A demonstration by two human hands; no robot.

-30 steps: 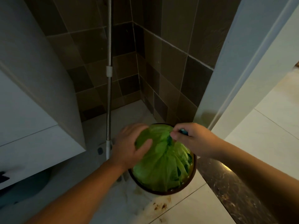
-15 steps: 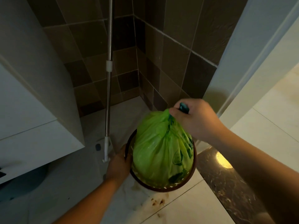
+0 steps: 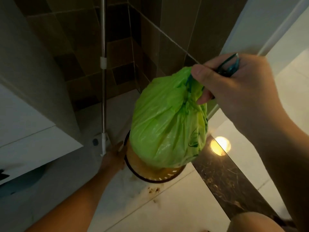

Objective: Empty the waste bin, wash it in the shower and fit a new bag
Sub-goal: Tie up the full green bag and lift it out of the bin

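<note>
Bathroom floor tiles are carrying the waste bin (image 3: 150,177) while the bag is coming out.
Right hand (image 3: 234,91) is pinching the full green bag (image 3: 163,124) by its gathered neck, just above the bin; left hand (image 3: 113,158) is gripping the rim, best lifting straight up.

Right hand (image 3: 234,91): at 2 o'clock in the view, it grips the dark drawstring (image 3: 229,66) at the gathered neck of the green bag (image 3: 165,124).
Green bag: full and cinched, it hangs at the centre of the view, its lower end inside the mouth of the bin (image 3: 160,177).
Bin: round, brown and slotted along the rim, it stands on the pale floor tiles (image 3: 175,203).
Left hand (image 3: 113,158): at 9 o'clock of the bin, it holds the rim.
Mop pole (image 3: 104,81): metal, upright at 11 o'clock of the bin, before the brown tiled wall (image 3: 175,30).
Cabinet (image 3: 25,114): white, at 9 o'clock in the view.
Threshold (image 3: 229,186): dark marble strip at 4 o'clock of the bin, carrying a lamp's reflection (image 3: 220,145).
</note>
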